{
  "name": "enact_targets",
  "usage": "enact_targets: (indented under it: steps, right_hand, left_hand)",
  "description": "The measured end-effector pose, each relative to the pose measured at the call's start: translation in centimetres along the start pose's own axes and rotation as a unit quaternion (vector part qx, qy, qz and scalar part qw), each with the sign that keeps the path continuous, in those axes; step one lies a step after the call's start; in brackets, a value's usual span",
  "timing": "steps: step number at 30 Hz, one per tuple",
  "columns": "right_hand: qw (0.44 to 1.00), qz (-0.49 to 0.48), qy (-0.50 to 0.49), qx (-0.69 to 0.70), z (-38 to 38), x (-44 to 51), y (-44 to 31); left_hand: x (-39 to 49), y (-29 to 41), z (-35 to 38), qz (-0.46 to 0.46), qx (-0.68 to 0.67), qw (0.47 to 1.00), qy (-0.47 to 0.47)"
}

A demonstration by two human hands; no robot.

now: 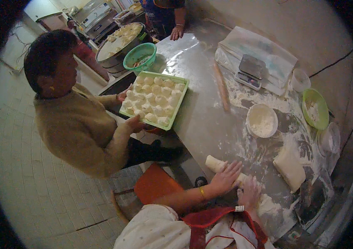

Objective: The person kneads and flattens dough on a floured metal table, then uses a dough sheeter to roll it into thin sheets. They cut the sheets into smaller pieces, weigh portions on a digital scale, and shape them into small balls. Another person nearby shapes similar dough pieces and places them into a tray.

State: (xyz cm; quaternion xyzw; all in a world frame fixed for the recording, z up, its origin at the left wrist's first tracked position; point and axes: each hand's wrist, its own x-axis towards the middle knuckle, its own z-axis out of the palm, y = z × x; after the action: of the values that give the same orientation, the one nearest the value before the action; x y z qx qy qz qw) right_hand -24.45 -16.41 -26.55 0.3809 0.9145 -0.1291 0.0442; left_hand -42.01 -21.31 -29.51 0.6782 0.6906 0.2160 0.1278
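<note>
A log of pale dough [214,163] lies on the metal tabletop before me, near its edge. My left hand [228,177], a yellow band at the wrist, presses flat across the log with its fingers apart. Beside it, my right hand [251,190] lies over the near end with fingers stretched out, hiding part of the dough. Neither hand grips around the log. Loose flour [270,208] is spread to the right of my right hand. A thick folded slab of dough [289,168] sits farther right.
At left, a person [76,124] holds a green tray [179,107] of dough pieces over the table edge. Another person's hand [177,32] rests at the far end. A flour bowl [262,120], rolling pin [221,85], scale [249,71] and green bowl [323,109] occupy the table [195,124].
</note>
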Motion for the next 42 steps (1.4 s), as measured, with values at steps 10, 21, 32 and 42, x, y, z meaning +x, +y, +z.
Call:
enact_targets:
  steps: [10, 21, 32, 42]
  right_hand:
    - [0.977, 0.059, 0.025, 0.205, 1.5, 17.6, 6.3]
    - [0.997, -0.053, 0.053, 0.013, 10.2, 11.8, 10.9]
    - [0.989, 0.041, 0.139, 0.011, 10.1, 24.4, 17.9]
    - [0.996, 0.03, 0.078, 0.016, 8.7, 11.0, 19.5]
  left_hand:
    - [15.4, -5.6, 6.9, -0.035, 0.06, 0.998, 0.001]
    - [8.0, -6.2, 13.5, -0.015, 0.051, 0.999, 0.006]
    - [22.5, -12.6, 13.9, -0.085, 0.179, 0.98, 0.016]
    - [12.9, -6.7, 11.5, -0.054, 0.078, 0.995, 0.005]
